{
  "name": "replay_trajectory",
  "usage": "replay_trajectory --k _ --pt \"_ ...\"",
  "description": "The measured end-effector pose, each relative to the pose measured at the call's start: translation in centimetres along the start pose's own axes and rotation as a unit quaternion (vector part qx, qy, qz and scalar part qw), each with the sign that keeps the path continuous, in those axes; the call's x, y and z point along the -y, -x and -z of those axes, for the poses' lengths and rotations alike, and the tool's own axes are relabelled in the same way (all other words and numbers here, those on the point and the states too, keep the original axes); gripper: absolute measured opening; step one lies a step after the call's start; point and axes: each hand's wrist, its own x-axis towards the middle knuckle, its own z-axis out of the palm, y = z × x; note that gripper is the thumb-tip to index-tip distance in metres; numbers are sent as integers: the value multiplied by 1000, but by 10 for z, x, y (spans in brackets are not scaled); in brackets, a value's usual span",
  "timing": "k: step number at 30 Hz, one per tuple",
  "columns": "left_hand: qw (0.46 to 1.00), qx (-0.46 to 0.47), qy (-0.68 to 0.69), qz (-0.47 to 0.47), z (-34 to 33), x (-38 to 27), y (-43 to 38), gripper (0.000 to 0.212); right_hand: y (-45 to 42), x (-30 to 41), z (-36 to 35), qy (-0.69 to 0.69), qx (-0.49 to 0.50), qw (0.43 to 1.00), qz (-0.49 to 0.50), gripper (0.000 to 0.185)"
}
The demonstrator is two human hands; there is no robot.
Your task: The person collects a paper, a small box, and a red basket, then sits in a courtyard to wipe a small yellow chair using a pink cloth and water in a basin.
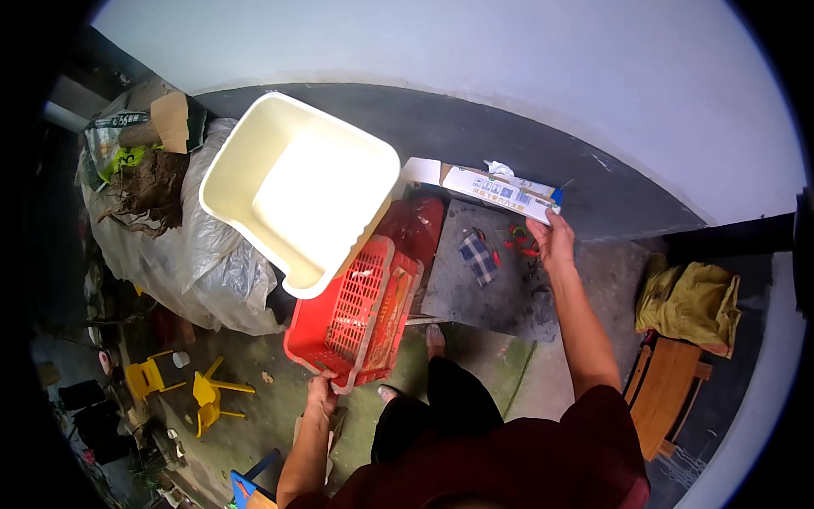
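My left hand (322, 391) grips the near rim of a red plastic basket (359, 305) with slotted sides. A cream plastic tub (241, 172) covers the basket's far end and tilts so that its inside faces me. Ahead on the right, my right hand (554, 240) holds the end of a long white printed cardboard box (493, 188) along the wall. Below that box lies a grey slab top (470, 305), bearing a blue checked cloth (478, 257) and several red and green chili peppers (523, 242). A dark red plastic bag (416, 219) sits between basket and slab.
Clear plastic sheeting (216, 280) drapes a heap at left, with a root clump (149, 191) on it. Yellow child-size chairs (206, 394) are on the floor at lower left. A wooden bench (664, 394) and a yellow woven sack (690, 305) are at right. A wall (509, 121) runs ahead.
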Motion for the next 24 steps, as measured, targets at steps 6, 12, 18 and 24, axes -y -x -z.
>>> replay_trajectory --k 6,12,18,24 --pt "999 17 15 29 42 12 23 25 50 20 -3 -13 28 999 19 28" --pt "998 -39 -48 -11 104 31 31 15 105 39 6 -2 35 998 48 26" --pt "974 -152 -158 -48 120 36 64 18 175 71 2 95 39 990 98 24" --pt "974 -140 -131 -124 76 57 39 11 212 60 -7 141 81 980 117 25"
